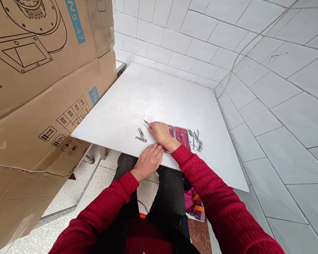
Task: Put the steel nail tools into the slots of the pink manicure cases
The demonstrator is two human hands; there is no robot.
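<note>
On the white board lies an opened manicure case (182, 137) with a red and purple lining, partly hidden by my right hand and forearm. My right hand (161, 133) reaches across its left half, with fingers closed around a slim metal manicure tool (146, 122) whose tip points away to the left. My left hand (149, 158) rests at the case's near left corner, fingers stretched out and touching its edge; the thumb is hidden. Left of my hands lie a nail clipper (140, 132) and another small metal piece (141, 139). Small scissors (194, 145) lie right of the case.
More metal manicure tools (198, 137) lie in a cluster beside the scissors. A large cardboard box (50, 88) stands along the board's left side. White tiled walls (275, 106) border the far and right sides, with a thin cable (232, 68) hanging down. The board's near edge is above my legs.
</note>
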